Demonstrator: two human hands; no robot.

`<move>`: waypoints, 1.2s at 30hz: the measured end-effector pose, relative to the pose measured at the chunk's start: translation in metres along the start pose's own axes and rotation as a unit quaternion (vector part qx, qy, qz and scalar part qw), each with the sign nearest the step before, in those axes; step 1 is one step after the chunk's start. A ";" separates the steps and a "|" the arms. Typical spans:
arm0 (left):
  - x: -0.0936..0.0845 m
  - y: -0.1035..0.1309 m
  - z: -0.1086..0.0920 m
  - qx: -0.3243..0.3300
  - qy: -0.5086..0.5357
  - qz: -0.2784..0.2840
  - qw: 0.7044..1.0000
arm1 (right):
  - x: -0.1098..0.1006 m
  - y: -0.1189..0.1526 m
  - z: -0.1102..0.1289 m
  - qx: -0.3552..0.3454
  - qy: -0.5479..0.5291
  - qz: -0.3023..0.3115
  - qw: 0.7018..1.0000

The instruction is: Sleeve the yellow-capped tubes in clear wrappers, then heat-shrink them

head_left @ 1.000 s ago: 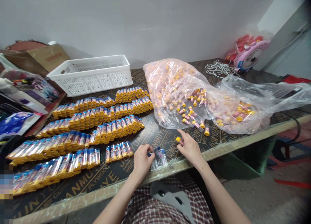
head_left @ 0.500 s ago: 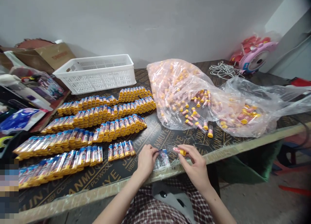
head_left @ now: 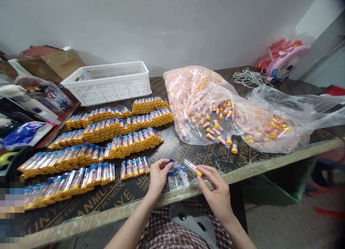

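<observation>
My right hand [head_left: 214,186] pinches a clear tube with a yellow cap [head_left: 193,167] near its capped end, the tube pointing up and left. Between thumb and fingers of my left hand [head_left: 159,171] is the dark blue edge of a small printed wrapper [head_left: 175,165]. More clear printed wrappers [head_left: 179,180] lie between my hands, by the table's front edge. Left of my left hand stands a short row of wrapped tubes [head_left: 134,167]. Loose yellow-capped tubes [head_left: 217,134] spill from a large translucent bag [head_left: 188,94] beyond my hands.
Stacked rows of wrapped tubes [head_left: 102,129] cover the left of the dark table [head_left: 113,202]. Behind them stands a white plastic basket [head_left: 110,85]. White cable [head_left: 249,78] and a pink fan [head_left: 288,65] are at the back right; packages crowd the far left.
My left hand has lifted a wrapper slightly up and left from the others. The tube in my right hand has tilted, its clear end now higher.
</observation>
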State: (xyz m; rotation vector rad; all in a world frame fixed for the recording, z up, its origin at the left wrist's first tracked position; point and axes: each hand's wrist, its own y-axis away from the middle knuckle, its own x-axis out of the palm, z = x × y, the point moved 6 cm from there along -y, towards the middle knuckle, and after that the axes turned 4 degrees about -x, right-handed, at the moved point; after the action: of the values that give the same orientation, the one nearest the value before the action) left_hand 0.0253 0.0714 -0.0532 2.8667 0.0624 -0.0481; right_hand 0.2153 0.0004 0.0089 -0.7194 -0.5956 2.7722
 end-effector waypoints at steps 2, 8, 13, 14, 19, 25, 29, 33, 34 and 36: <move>0.000 0.001 0.001 -0.059 0.101 0.003 0.993 | 0.001 0.003 0.001 0.003 -0.002 -0.003 1.000; -0.003 0.007 -0.003 -0.145 0.210 -0.027 0.967 | 0.004 0.008 0.008 -0.025 -0.002 -0.020 0.999; -0.004 0.007 -0.003 -0.140 0.230 -0.042 0.962 | 0.006 0.010 0.014 -0.058 0.017 -0.019 0.998; -0.004 0.006 -0.002 -0.136 0.233 -0.044 0.962 | 0.007 0.010 0.016 -0.065 0.022 -0.018 0.997; -0.007 0.006 0.002 -0.108 0.226 -0.067 0.966 | 0.013 0.013 0.021 -0.086 0.027 -0.006 0.996; -0.006 0.008 0.001 -0.088 0.218 -0.047 0.971 | 0.015 0.015 0.022 -0.084 0.027 -0.008 0.996; -0.011 0.006 0.003 -0.083 0.223 -0.071 0.969 | 0.011 0.013 0.019 -0.082 0.035 -0.030 0.996; -0.015 0.005 0.006 -0.084 0.223 -0.087 0.967 | 0.011 0.011 0.017 -0.086 0.035 -0.037 0.995; -0.016 0.006 0.007 -0.086 0.223 -0.090 0.967 | 0.011 0.011 0.017 -0.086 0.033 -0.039 0.995; -0.016 0.007 0.009 -0.093 0.224 -0.095 0.965 | 0.012 0.010 0.016 -0.087 0.031 -0.042 0.995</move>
State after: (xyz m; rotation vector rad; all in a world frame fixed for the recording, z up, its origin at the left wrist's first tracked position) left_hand 0.0095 0.0614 -0.0591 2.6178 0.4083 0.5400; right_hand 0.1961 -0.0104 0.0127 -0.7933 -0.8424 2.6335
